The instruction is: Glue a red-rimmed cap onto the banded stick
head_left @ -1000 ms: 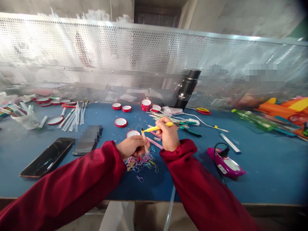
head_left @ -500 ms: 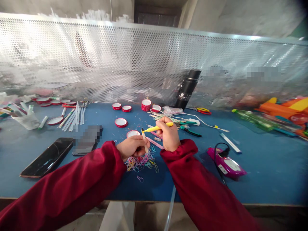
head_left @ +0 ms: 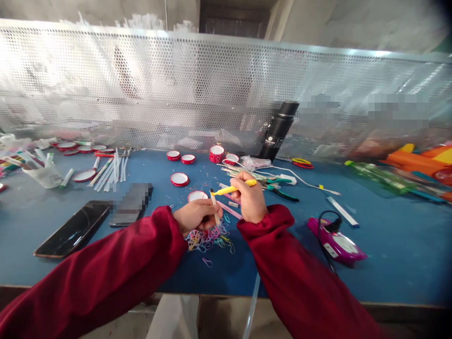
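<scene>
L hand [head_left: 196, 217] is curled, fingers pinching a pale flat stick [head_left: 214, 207] that stands roughly upright, tilted a bit, just above the pile of coloured rubber bands [head_left: 208, 238] on the blue table [head_left: 388, 245]. R hand [head_left: 251, 200] is closed round a yellow pen-like tool [head_left: 233, 189], tip pointing left twd the top of the stick, close to touching; can't tell if it makes contact. Both hands near centre of table, red sleeves coming in from near edge. Bands lie right under/near L hand, a few strays on the near side. Pink strip [head_left: 229, 210] lies betw the hands on the table. Far of the hands: red-rimmed lids [head_left: 179, 178], black flask [head_left: 278, 131] upright against the perforated metal screen [head_left: 176, 94], green-handled pliers [head_left: 282, 193] just right of R hand. Left: black phone [head_left: 72, 229] flat near the edge, white sticks [head_left: 113, 169] further back. Right: purple device [head_left: 335, 240] w/ black cable, well apart from R hand.
</scene>
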{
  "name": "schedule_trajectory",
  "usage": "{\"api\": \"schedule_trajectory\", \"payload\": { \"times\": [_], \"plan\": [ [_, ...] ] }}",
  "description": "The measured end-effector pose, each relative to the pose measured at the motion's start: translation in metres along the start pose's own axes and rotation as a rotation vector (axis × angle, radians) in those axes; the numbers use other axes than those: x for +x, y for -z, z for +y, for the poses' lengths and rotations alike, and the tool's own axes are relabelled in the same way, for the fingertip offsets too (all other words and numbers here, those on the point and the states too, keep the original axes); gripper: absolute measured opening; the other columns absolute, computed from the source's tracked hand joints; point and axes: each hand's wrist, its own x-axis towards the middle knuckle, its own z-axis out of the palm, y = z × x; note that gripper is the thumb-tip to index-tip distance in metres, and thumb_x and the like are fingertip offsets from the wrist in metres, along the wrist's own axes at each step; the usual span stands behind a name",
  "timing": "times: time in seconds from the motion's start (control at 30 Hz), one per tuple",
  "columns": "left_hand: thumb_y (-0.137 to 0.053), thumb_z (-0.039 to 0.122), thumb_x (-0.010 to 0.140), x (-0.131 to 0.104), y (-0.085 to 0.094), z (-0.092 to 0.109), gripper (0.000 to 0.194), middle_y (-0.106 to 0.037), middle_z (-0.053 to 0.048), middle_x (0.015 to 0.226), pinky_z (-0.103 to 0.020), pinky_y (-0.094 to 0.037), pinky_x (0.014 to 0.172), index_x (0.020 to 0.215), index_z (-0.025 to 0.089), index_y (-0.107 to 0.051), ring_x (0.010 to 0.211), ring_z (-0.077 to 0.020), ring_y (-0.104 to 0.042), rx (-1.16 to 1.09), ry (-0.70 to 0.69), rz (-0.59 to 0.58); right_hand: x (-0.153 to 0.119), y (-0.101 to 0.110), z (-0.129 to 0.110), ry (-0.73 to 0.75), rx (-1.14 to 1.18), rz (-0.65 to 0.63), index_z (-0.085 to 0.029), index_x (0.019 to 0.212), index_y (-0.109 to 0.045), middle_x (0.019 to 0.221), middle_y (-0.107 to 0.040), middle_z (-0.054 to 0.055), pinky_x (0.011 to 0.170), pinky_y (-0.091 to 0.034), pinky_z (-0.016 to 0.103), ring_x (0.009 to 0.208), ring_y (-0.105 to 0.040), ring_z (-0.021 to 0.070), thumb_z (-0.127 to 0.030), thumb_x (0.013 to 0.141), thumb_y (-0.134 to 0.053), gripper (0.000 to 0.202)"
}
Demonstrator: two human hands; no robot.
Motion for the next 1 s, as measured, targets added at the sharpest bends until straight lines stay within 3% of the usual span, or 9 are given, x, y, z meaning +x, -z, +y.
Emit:
{"api": "schedule_trajectory", "payload": {
  "times": [1.0],
  "plan": [
    [-0.050, 0.035, 0.082, 0.0018, 0.0030, -0.0019, 0.022, -0.039, 0.005, 0.040, -0.022, -0.016, 0.041, 0.074, 0.015, -0.053, 0.035, -0.0059, -0.027, -0.012, -0.051, -0.018, 0.0002, -0.0018, -0.0043, -0.006, -0.012, 0.014, -0.020, 0.060, -0.043, 0.040, -0.041, -0.009, 0.037, -0.024, 0.018, 0.036, -0.033, 0.0049, -0.027, 0.074, -0.063, 0.025]
  ]
}}
